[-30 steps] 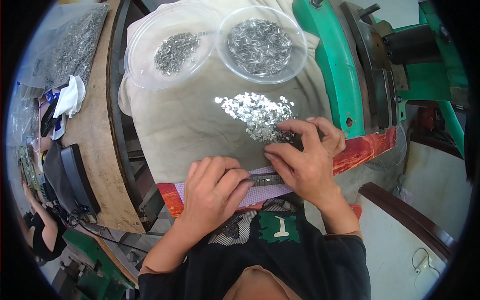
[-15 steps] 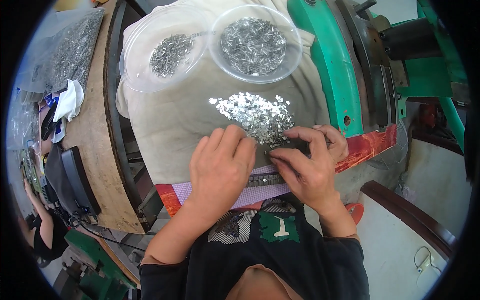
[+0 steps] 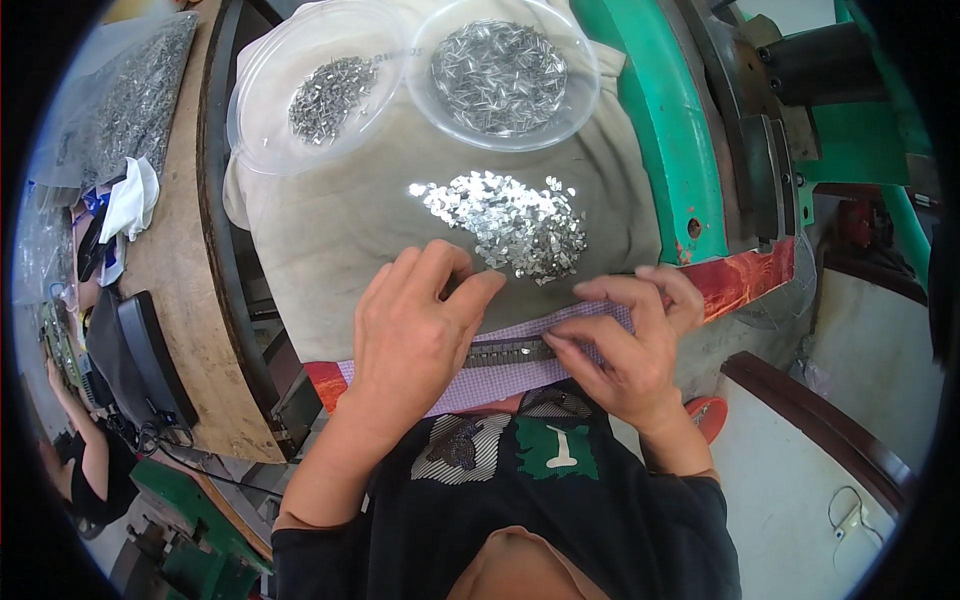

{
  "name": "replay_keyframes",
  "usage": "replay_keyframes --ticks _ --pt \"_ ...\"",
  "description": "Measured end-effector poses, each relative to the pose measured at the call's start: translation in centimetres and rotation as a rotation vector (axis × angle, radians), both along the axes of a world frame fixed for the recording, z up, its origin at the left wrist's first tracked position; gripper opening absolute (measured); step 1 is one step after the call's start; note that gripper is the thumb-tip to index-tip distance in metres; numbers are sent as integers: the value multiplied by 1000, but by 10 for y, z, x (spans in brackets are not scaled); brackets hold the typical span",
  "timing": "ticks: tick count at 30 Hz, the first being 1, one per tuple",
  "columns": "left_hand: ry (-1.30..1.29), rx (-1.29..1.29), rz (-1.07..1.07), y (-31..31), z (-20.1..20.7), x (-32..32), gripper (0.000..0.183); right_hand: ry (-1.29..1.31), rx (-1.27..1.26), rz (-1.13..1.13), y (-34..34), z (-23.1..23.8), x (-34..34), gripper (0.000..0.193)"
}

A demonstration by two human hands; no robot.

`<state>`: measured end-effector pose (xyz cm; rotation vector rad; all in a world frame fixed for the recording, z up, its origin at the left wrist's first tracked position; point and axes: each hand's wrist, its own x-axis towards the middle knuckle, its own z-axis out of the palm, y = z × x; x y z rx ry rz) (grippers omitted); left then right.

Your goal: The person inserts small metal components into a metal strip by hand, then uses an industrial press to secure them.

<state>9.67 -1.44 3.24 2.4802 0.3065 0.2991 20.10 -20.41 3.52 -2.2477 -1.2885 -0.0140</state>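
I see the dark slotted strip (image 3: pixel 507 353) lying between the hands, its right end at the thumb of my right hand (image 3: pixel 635 342), whose thumb and forefinger stand parted. My left hand (image 3: pixel 410 318) curls over its left end, fingertips near the flake pile (image 3: pixel 515 225); whether they pinch anything, I can't tell.

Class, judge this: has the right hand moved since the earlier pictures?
Yes: judged against the green machine frame, the right hand has moved nearer the person's black shirt.
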Motion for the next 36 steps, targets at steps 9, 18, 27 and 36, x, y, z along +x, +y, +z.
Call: replay_keyframes --ticks 9,18,27,36 --pt "-58 110 22 -1 -6 10 20 -11 27 -12 1 -5 -1 15" --pt "-19 135 22 -3 0 -2 16 -282 -22 23 39 -10 14 12" --pt "3 -11 76 4 -3 -19 20 -81 -73 55 30 -5 13 17" --pt "-11 -14 105 4 0 -18 19 -6 10 104 17 3 12 15"
